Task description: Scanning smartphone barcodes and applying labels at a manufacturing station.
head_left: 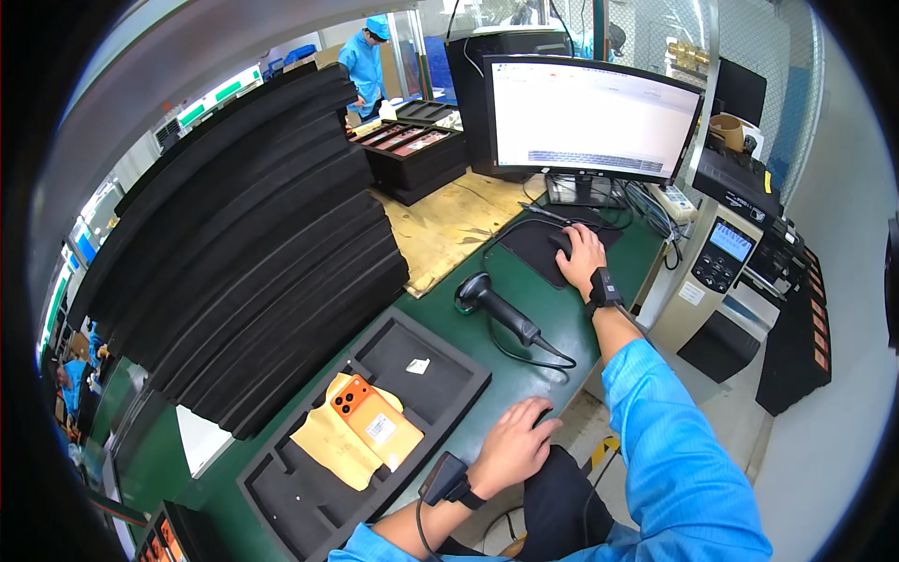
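My right hand (pixel 584 255) rests over a black computer mouse (pixel 561 242) on a dark mouse pad (pixel 541 247). Near the table's front edge is my left hand (pixel 515 445), its fingers curled, with something small and dark between the fingertips that I cannot make out. To its left lies a black foam tray (pixel 449 384). In the tray an orange smartphone (pixel 393 433) lies back up on a yellow cloth or paper (pixel 328 438), its cameras facing me and a white label on it. A black handheld barcode scanner (pixel 506 311) lies on the green table between my hands.
A tall stack of black foam trays (pixel 253 253) stands at the left. Behind the table's middle stands a monitor (pixel 590 117). A label printer (pixel 721 262) is at the right. Another black tray stack (pixel 412 164) holds parts at the back, near a person in blue (pixel 363 66).
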`<state>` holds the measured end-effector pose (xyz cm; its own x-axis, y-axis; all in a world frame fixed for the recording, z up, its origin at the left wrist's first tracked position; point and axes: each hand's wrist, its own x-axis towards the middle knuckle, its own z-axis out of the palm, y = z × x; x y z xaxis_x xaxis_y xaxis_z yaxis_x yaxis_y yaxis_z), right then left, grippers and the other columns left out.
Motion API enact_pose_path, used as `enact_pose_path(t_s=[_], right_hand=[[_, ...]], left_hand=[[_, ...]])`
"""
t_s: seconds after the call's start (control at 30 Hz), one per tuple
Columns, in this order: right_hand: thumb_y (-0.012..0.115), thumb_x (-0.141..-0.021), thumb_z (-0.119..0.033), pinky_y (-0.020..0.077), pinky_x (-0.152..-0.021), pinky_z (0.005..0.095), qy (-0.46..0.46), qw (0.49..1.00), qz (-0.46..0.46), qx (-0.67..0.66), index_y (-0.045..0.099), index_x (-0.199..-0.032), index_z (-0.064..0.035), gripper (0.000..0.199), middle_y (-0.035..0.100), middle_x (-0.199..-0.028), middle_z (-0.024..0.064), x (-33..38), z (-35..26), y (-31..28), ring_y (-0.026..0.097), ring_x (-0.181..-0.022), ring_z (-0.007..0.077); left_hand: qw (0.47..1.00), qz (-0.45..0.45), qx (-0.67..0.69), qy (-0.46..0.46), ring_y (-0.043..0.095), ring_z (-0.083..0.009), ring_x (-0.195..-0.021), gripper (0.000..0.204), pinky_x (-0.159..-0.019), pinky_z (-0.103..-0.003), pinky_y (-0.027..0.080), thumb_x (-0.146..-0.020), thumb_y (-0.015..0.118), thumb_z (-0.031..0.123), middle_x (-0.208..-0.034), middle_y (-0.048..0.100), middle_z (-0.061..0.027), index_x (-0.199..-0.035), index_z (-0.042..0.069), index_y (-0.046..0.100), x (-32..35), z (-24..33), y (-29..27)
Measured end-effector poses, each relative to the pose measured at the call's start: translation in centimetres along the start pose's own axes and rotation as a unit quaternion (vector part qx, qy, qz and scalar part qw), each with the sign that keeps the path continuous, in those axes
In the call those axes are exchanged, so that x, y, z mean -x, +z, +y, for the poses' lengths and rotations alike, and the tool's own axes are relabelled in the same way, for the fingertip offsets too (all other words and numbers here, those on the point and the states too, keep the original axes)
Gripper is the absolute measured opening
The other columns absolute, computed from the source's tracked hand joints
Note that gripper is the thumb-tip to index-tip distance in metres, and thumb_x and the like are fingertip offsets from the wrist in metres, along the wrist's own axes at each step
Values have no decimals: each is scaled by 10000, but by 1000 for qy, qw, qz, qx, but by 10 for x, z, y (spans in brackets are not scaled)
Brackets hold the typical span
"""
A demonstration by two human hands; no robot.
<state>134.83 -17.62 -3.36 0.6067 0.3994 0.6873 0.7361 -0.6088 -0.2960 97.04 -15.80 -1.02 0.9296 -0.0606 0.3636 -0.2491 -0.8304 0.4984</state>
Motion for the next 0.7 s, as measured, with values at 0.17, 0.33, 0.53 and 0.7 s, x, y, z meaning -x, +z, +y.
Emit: enact_pose_path(t_s=[0.17,0.33,0.53,0.7], right_hand=[[674,-757,-243,399,-1027,467,-17,1000,25,5,583,-1199,-84,479,536,-1279,113,1,3,4,494,-1217,319],[676,-763,-259,409,-1015,470,-17,999,28,23,583,-1226,-104,497,527,-1309,129,-2,3,4,493,-1213,338],[663,-746,-200,488,-882,453,-80,994,77,10,598,-1017,-67,309,606,-1103,140,-5,7,7,589,-1036,348],[649,-827,-299,454,-969,462,-57,996,33,52,602,-1231,-119,446,547,-1301,128,-6,14,17,542,-1171,343]], left_hand=[[1000,-1,10,-6,500,-317,-1205,313,-993,-415,420,-778,646,84,-1243,536,-123,-1090,108,660,0,0,0],[1000,-2,17,-5,495,-325,-1213,331,-999,-428,414,-771,652,82,-1244,535,-130,-1101,102,650,-1,0,-1],[999,17,28,-23,462,-334,-1253,353,-1033,-429,394,-738,660,80,-1269,517,-139,-1091,76,643,4,-5,6],[999,32,20,-21,453,-329,-1264,363,-1048,-420,386,-728,665,84,-1274,514,-140,-1089,61,639,8,-8,9]])
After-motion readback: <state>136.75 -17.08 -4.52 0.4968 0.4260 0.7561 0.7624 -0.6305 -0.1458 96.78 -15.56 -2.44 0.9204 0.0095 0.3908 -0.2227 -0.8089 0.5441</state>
